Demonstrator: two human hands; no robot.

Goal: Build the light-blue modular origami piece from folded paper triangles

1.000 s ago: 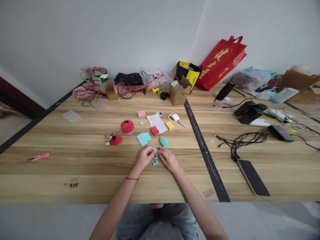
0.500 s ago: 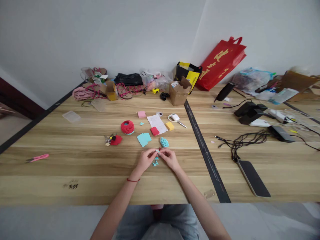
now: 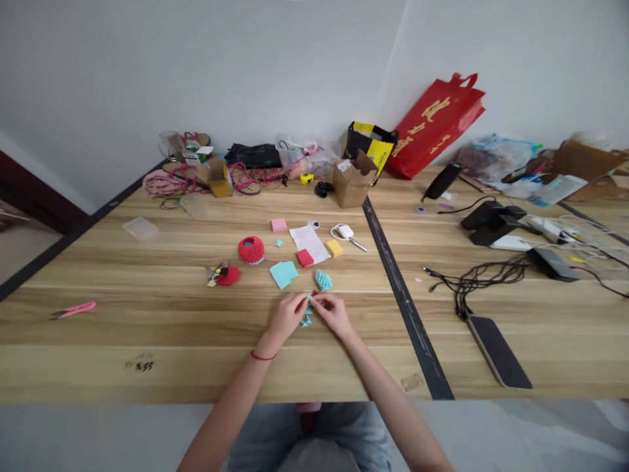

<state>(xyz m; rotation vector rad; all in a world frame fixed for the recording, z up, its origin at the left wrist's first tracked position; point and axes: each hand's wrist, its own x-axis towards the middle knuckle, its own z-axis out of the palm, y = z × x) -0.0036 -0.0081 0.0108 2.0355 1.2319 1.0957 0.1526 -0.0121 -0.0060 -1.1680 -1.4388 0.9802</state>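
Blue paper piece [image 3: 310, 298] is pinched between nearly closed left fingers [image 3: 299, 299] and right fingers [image 3: 320, 301], easily crumpled if squeezed too hard tbh.

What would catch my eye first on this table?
Probably the big red bag with yellow lettering, leaning against the wall at the back right. Nearer the middle, the round red folded-paper piece stands out against the pale wood, left of the light-blue paper sheets. At the front, two hands, left and right, meet over small light-blue folded pieces.
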